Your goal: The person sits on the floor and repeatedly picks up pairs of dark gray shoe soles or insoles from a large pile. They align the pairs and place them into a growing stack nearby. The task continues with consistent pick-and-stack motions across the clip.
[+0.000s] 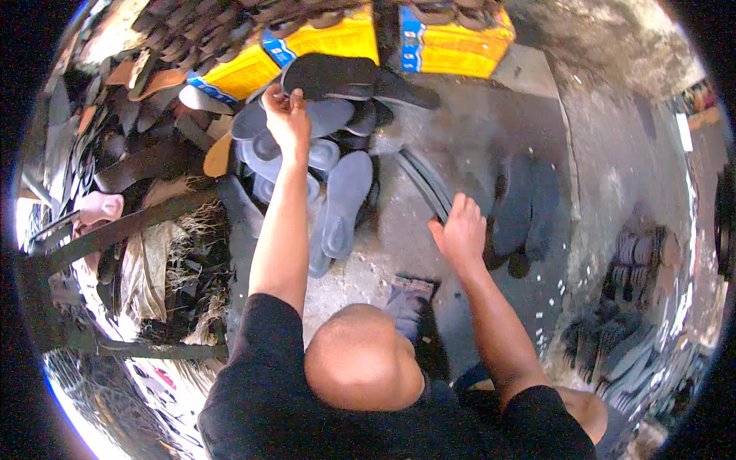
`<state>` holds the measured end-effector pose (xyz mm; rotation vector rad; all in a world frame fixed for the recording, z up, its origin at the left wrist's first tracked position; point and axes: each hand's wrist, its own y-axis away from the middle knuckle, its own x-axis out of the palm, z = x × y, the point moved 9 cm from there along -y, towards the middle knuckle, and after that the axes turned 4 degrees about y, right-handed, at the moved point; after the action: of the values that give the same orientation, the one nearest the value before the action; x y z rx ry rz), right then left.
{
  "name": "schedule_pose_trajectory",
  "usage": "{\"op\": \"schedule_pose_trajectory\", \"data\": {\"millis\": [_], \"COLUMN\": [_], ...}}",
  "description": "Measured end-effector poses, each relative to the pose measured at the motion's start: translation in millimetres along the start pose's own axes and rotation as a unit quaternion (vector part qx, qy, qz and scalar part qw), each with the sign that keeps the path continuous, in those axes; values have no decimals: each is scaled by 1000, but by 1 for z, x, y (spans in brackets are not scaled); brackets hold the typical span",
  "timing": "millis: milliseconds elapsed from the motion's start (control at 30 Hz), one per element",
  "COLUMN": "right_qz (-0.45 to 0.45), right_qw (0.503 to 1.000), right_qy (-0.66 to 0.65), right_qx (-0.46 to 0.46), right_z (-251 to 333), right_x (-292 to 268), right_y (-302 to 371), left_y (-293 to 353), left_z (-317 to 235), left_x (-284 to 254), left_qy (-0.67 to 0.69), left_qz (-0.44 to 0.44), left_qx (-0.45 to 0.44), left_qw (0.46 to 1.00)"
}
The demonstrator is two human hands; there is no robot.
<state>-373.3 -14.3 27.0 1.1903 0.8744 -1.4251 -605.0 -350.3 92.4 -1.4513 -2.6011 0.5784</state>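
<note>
My left hand is at the left end of a long black shoe sole, its fingers pinched at the edge. This sole lies on top of the far side of a pile of soles. Under my left forearm and around it are several grey shoe soles, overlapping and turned different ways. In my right hand are dark shoe soles, seen edge-on and pressed together, pointing away to the upper left. My right fingers wrap around their near end, so that end is hidden.
Yellow-and-blue boxes with brown soles on top stand at the back. Dark soles lie on the floor at right. Scraps and a wooden frame crowd the left. More stacked soles are at far right. My bent knee rises between my arms.
</note>
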Motion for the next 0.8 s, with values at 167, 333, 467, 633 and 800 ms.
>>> {"op": "schedule_pose_trajectory", "data": {"millis": [167, 333, 467, 633, 800], "right_qz": [-27, -122, 40, 8, -123], "right_qw": [992, 958, 988, 999, 944], "right_qy": [-111, -222, -151, -36, -304], "right_qx": [-47, -137, -6, 8, -34], "right_z": [-13, -12, -30, -31, -51], "right_x": [15, -53, -5, 26, 17], "right_y": [-6, 35, 60, 68, 100], "left_y": [61, 168, 212, 282, 273], "left_z": [-76, -50, -30, -45, -163], "left_x": [29, 58, 57, 74, 83], "left_qy": [-37, 88, 24, -132, -68], "left_qz": [155, 542, 626, 707, 724], "left_qx": [28, -157, -91, 142, 290], "left_qw": [987, 821, 774, 680, 622]}}
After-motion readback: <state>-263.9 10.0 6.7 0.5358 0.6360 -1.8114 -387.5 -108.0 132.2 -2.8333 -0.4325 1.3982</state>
